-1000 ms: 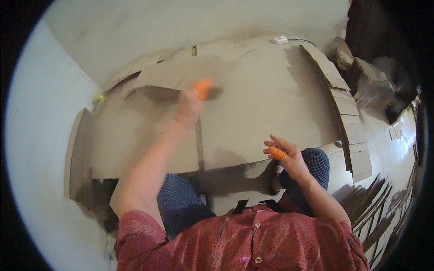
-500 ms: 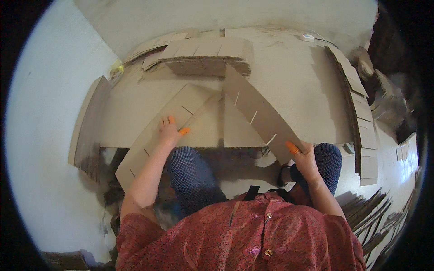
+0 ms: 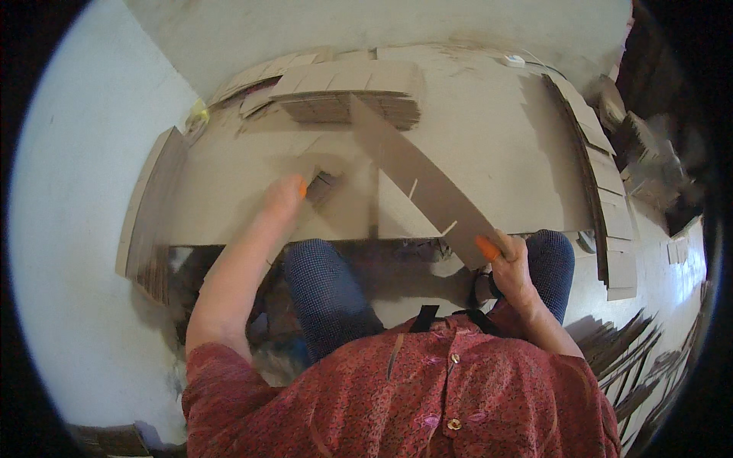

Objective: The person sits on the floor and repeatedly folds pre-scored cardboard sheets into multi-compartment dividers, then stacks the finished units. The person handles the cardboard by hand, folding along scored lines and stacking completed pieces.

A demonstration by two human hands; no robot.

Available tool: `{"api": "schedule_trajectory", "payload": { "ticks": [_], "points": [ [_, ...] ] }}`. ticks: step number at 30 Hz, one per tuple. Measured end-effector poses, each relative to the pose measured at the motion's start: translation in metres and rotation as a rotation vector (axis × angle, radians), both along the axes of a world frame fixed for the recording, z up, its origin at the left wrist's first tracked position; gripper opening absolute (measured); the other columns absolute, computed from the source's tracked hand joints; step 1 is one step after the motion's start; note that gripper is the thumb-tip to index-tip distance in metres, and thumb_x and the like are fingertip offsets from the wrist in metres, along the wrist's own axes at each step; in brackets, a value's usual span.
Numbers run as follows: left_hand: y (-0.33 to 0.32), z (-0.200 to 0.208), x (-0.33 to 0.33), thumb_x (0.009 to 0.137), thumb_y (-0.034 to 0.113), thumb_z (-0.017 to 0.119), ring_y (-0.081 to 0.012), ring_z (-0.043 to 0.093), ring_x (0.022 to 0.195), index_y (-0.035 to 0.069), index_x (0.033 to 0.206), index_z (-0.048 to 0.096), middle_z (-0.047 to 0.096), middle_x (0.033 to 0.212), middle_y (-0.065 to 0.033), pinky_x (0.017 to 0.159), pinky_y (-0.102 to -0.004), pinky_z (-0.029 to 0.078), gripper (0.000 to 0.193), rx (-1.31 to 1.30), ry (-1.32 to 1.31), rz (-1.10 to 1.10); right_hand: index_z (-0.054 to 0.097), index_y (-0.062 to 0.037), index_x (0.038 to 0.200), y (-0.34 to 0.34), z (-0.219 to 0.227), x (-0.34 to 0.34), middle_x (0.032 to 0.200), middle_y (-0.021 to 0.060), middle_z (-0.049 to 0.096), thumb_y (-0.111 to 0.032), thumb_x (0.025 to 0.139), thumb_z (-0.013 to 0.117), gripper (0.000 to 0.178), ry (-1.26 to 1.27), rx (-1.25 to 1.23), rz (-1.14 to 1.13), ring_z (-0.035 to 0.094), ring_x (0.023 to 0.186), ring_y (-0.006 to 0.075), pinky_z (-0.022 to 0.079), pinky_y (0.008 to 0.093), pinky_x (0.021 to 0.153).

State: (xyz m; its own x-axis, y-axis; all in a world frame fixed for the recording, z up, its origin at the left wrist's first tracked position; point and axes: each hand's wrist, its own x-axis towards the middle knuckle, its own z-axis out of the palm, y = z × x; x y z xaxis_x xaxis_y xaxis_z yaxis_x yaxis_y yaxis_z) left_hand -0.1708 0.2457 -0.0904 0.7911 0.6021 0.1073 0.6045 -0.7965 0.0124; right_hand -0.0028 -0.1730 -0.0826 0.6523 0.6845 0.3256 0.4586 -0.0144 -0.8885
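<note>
In my right hand (image 3: 510,263), closed round its near end, is a long brown slotted cardboard strip (image 3: 447,187). The strip slants away to the far left, with light slots along one edge. My left hand (image 3: 286,197) is smeared by motion but appears closed on a second cardboard strip (image 3: 324,185), of which only a short, dark, blurred part shows beyond the fingers. Orange covers are on some fingertips of both hands. Beyond the strips, a stack of slotted cardboard strips (image 3: 343,80) lies on the table (image 3: 489,122).
A stack of cardboard strips (image 3: 149,217) stands at the table's left end. Along the right side runs a row of cardboard pieces (image 3: 611,191). More cardboard strips (image 3: 622,359) lie at the lower right. A small white box with a cable (image 3: 515,60) sits near the back wall.
My left hand has moved away from me and turned its strip, which no longer lies broad side up. The right-hand strip's far end has swung left.
</note>
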Motion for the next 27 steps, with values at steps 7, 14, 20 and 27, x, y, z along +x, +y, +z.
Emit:
{"api": "schedule_trajectory", "payload": {
  "ticks": [7, 14, 20, 27],
  "points": [
    [-0.103, 0.086, 0.052, 0.080, 0.008, 0.056, -0.0278, 0.061, 0.072, -0.001, 0.087, 0.063, 0.062, 0.080, -0.0219, 0.068, -0.0403, 0.048, 0.013, -0.550, 0.018, -0.275, 0.064, 0.0017, 0.102, 0.021, 0.024, 0.004, 0.068, 0.0196, 0.059, -0.003, 0.088, 0.056, 0.016, -0.125, 0.200, -0.010, 0.054, 0.057, 0.0160, 0.045, 0.0301, 0.056],
    [-0.201, 0.110, 0.068, 0.087, 0.015, 0.062, -0.0205, 0.058, 0.070, -0.005, 0.096, 0.066, 0.065, 0.077, -0.0154, 0.067, -0.0350, 0.048, 0.022, -0.848, 0.090, -0.523, 0.065, 0.0021, 0.097, 0.011, 0.038, 0.014, 0.069, 0.0172, 0.059, -0.008, 0.089, 0.060, 0.014, 0.069, -0.113, 0.038, 0.052, 0.064, 0.0090, 0.045, 0.0280, 0.059],
    [-0.111, 0.021, 0.051, 0.087, 0.034, 0.067, -0.0291, 0.056, 0.108, -0.003, 0.121, 0.057, 0.059, 0.118, -0.0190, 0.093, -0.0374, 0.044, 0.051, -0.445, -0.175, -0.317, 0.064, 0.0025, 0.092, 0.003, 0.003, 0.020, 0.068, 0.0201, 0.060, -0.006, 0.087, 0.060, 0.011, -0.066, -0.148, -0.015, 0.049, 0.060, 0.0106, 0.044, 0.0315, 0.056],
    [-0.024, -0.042, -0.007, 0.078, 0.057, 0.066, -0.0375, 0.039, 0.131, -0.004, 0.130, 0.047, 0.049, 0.132, -0.0235, 0.108, -0.0390, 0.034, 0.082, 0.006, 0.098, 0.233, 0.064, 0.0015, 0.098, 0.019, 0.004, 0.015, 0.082, 0.0220, 0.064, -0.008, 0.085, 0.062, 0.016, -0.058, -0.280, 0.052, 0.058, 0.072, 0.0324, 0.049, 0.0362, 0.065]
  ]
}}
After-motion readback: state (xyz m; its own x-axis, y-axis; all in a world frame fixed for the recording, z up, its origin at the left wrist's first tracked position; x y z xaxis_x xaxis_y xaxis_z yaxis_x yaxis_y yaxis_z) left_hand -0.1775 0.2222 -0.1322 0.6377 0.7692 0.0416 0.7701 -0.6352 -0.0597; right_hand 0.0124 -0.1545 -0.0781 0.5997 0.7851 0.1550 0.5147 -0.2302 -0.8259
